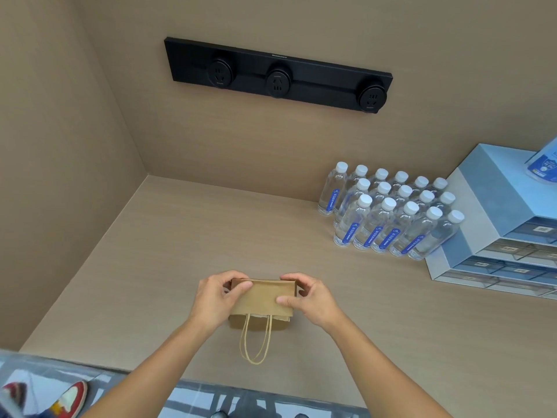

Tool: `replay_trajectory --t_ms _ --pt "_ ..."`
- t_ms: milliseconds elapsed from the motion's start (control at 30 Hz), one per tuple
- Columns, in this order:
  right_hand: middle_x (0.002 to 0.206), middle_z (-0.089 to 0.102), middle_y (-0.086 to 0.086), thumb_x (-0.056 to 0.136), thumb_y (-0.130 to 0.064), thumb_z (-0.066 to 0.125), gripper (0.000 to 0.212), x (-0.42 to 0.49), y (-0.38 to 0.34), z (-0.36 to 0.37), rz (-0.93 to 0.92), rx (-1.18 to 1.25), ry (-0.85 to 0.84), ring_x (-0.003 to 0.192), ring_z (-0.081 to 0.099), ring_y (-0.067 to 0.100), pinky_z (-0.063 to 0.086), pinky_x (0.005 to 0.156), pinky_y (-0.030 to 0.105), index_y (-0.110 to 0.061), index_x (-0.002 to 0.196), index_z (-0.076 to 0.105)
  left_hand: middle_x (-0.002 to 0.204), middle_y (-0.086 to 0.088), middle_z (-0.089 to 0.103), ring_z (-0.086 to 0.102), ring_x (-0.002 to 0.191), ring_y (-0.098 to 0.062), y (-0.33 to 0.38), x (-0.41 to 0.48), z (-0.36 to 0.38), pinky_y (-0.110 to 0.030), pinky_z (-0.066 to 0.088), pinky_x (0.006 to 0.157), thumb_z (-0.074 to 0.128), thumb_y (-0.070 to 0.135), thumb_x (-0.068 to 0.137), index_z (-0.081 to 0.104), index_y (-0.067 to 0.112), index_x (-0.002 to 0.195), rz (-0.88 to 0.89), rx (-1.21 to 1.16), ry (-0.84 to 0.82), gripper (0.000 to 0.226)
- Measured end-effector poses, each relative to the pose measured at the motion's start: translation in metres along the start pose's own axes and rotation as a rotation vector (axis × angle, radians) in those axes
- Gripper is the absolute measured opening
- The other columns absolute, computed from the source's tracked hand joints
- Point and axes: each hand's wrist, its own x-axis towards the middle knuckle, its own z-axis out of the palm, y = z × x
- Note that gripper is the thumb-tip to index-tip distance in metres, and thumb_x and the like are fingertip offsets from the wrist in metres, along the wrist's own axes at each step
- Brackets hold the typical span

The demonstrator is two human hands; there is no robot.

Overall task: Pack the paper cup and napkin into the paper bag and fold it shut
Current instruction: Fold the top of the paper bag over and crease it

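Note:
A small brown paper bag point(261, 300) stands on the beige counter near its front edge. Its top is folded over toward me, and the twine handles point(255, 342) hang down its front face. My left hand point(215, 297) pinches the fold at the bag's left end, thumb on top. My right hand point(310, 297) pinches the fold at the right end. No paper cup or napkin is visible; the bag's inside is hidden by the fold.
Several water bottles point(388, 212) with white caps stand in rows at the back right. A blue and grey drawer unit point(506, 236) sits at the far right. A black socket strip point(277, 76) is mounted on the back wall. The counter's left side meets a wall.

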Motion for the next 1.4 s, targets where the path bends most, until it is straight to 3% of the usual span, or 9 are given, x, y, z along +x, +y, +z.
replay_trajectory --t_ms 100,300,533,700,833,967,1167,1333,1400 --pt "0.099 0.072 -0.007 0.052 -0.030 0.090 0.049 -0.001 0.007 0.000 0.012 -0.022 -0.037 0.094 0.064 0.010 0.051 0.090 0.028 -0.039 0.096 0.070 0.079 0.016 0.073 0.067 0.074 -0.007 -0.009 0.000 -0.004 -0.021 0.055 0.068 0.088 0.030 0.066 0.073 0.032 0.090 -0.049 -0.003 -0.135 0.029" --pt "0.095 0.067 -0.005 0.057 -0.009 0.090 0.054 0.002 -0.005 0.004 0.031 -0.128 -0.074 0.085 0.062 0.012 0.053 0.082 0.030 -0.038 0.095 0.065 0.090 0.018 0.075 0.069 0.084 -0.011 -0.024 0.010 -0.004 -0.031 0.057 0.077 0.091 0.033 0.049 0.069 0.043 0.092 -0.060 -0.002 -0.282 0.050" --pt "0.099 0.071 0.006 0.050 -0.020 0.092 0.056 0.007 -0.012 0.003 0.026 -0.315 -0.079 0.088 0.064 0.020 0.053 0.086 0.039 -0.036 0.096 0.064 0.106 0.020 0.069 0.064 0.090 -0.002 -0.035 0.021 -0.002 -0.019 0.050 0.083 0.090 0.041 0.054 0.063 0.055 0.087 0.018 0.031 -0.332 0.044" --pt "0.111 0.069 0.006 0.054 -0.014 0.091 0.068 0.005 -0.013 0.006 0.066 -0.272 -0.047 0.105 0.063 0.023 0.051 0.096 0.032 -0.028 0.114 0.062 0.106 0.036 0.054 0.057 0.104 0.003 -0.037 0.024 -0.008 -0.002 0.036 0.089 0.087 0.039 0.064 0.063 0.043 0.110 0.090 0.075 -0.349 0.052" --pt "0.117 0.062 0.004 0.062 -0.001 0.086 0.074 0.001 -0.015 0.009 0.109 -0.185 -0.075 0.107 0.060 0.021 0.050 0.093 0.026 -0.028 0.122 0.054 0.119 0.018 0.061 0.056 0.116 -0.006 -0.044 0.026 -0.007 -0.027 0.044 0.103 0.074 0.060 0.061 0.054 0.054 0.108 0.087 0.042 -0.418 0.051" --pt "0.127 0.056 0.007 0.059 0.000 0.087 0.091 -0.003 -0.010 0.018 0.208 -0.016 -0.043 0.099 0.063 0.023 0.056 0.082 0.040 -0.036 0.132 0.046 0.129 0.009 0.058 0.057 0.118 -0.013 -0.048 0.029 -0.006 -0.039 0.049 0.103 0.075 0.067 0.056 0.046 0.060 0.109 0.017 -0.021 -0.512 0.061" --pt "0.105 0.061 0.004 0.062 0.011 0.082 0.075 0.003 -0.012 0.018 0.259 0.169 -0.066 0.086 0.064 0.018 0.054 0.071 0.036 -0.025 0.123 0.057 0.135 -0.003 0.056 0.056 0.122 -0.018 -0.044 0.038 -0.008 -0.042 0.043 0.111 0.075 0.047 0.066 0.026 0.038 0.144 -0.116 -0.137 -0.603 0.092" --pt "0.138 0.048 0.011 0.071 0.015 0.074 0.099 0.020 -0.017 0.013 0.296 0.217 -0.096 0.103 0.062 0.017 0.058 0.080 0.033 -0.022 0.148 0.025 0.123 -0.007 0.064 0.061 0.117 -0.021 -0.029 0.058 -0.012 -0.033 0.042 0.109 0.071 0.019 0.085 0.009 0.022 0.151 -0.148 -0.163 -0.638 0.091" --pt "0.134 0.052 0.009 0.077 0.014 0.068 0.085 0.029 -0.021 0.013 0.275 0.174 -0.084 0.102 0.061 0.014 0.055 0.081 0.026 -0.016 0.146 0.027 0.125 -0.011 0.063 0.059 0.119 -0.023 -0.021 0.067 -0.014 -0.030 0.041 0.108 0.067 0.013 0.089 0.004 0.021 0.151 -0.161 -0.179 -0.633 0.089"
